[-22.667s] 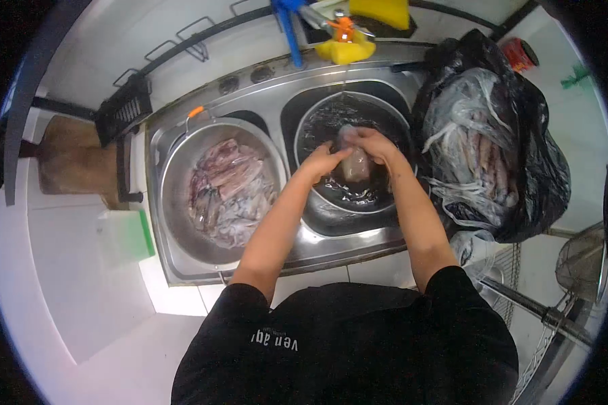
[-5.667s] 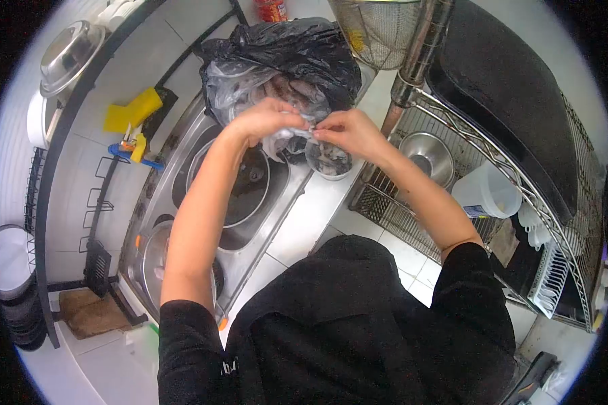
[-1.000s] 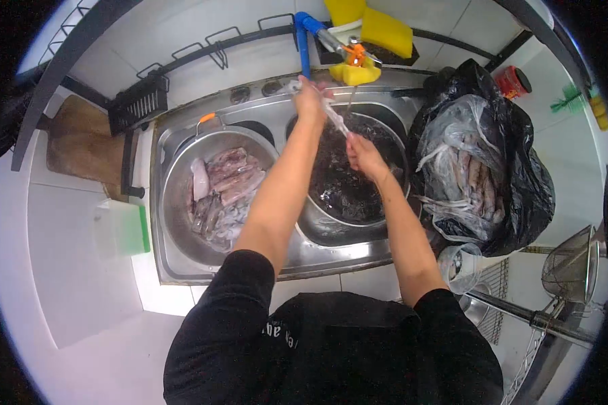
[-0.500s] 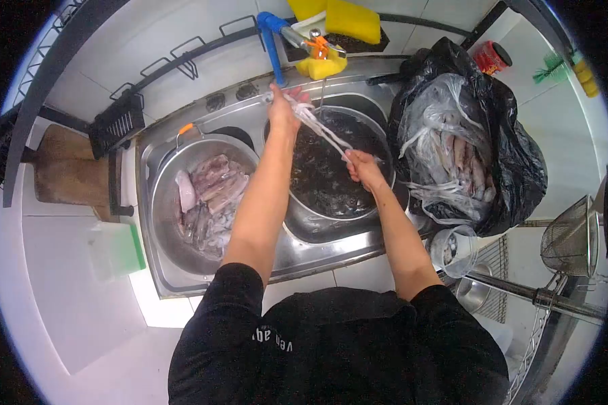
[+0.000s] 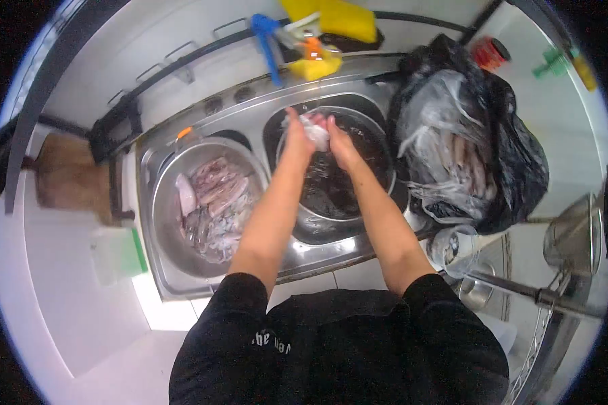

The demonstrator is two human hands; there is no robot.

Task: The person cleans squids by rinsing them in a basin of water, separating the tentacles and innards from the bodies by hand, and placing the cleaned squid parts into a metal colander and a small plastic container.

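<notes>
Bunched pale squid tentacles are between my two hands, above the far half of a round metal basin of dark water. My left hand is closed around them from the left. From the right, my right hand presses against the same bundle, thumb up. Some fingers are hidden and slightly blurred. In the left sink bowl, a large metal pot holds several cleaned squid. To the right, a black plastic bag lies open around more squid.
A blue-handled faucet and yellow sponges are behind the basin. A clear plastic cup stands at the sink's front right corner, near a mesh strainer. Wooden boards are at left.
My hands have come together; the tentacles, stretched between them before, are now bunched up. My left hand moved down and right from near the faucet, my right hand up and left.
</notes>
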